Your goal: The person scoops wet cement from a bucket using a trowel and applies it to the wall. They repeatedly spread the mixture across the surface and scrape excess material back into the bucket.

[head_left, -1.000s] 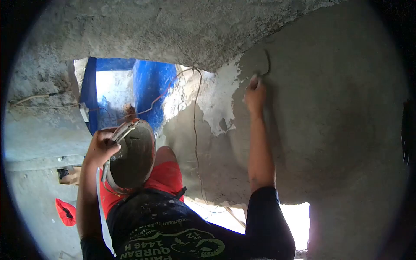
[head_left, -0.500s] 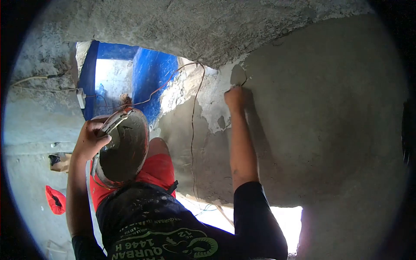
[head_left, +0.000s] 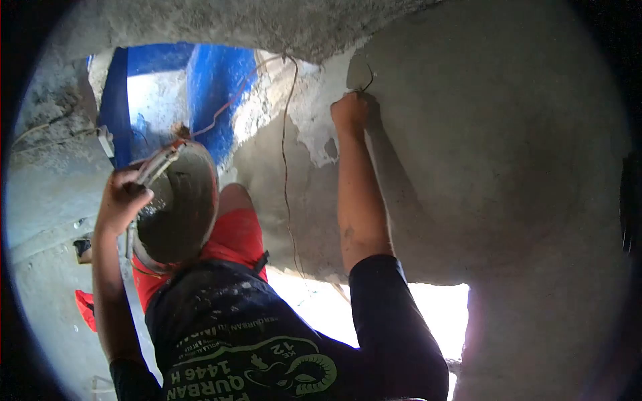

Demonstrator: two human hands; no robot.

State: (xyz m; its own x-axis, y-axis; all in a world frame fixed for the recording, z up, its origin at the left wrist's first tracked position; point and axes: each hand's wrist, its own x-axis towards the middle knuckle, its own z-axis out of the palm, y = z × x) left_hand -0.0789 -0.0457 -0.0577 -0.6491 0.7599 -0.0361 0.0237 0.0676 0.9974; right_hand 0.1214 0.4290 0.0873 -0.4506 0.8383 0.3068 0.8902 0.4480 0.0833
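Observation:
My left hand (head_left: 122, 204) grips the near-left rim of a round bucket (head_left: 212, 190), thumb over the edge. Wet grey plaster (head_left: 177, 217) lies inside it, and a pale, smeared strip (head_left: 159, 164) runs along the rim beside my fingers. My right hand (head_left: 350, 112) is closed in a fist against the wall, at the border between grey plaster and a bare whitish patch (head_left: 314, 127). A thin dark curved piece (head_left: 369, 79) shows just above the fist; whatever the fingers hold is hidden.
A loose cable (head_left: 285, 154) hangs down the wall (head_left: 481, 167). Rough concrete (head_left: 301, 30) overhangs at the top. Beyond a gap are blue panels (head_left: 221, 87). A bright opening (head_left: 435, 307) sits low in the wall. A red cloth-like item (head_left: 85, 309) lies at lower left.
The view has tilted, so everything sits higher and slightly left. My right hand stays close to the same wall spot, where grey covers the pale sliver above it. My left hand still holds the bucket.

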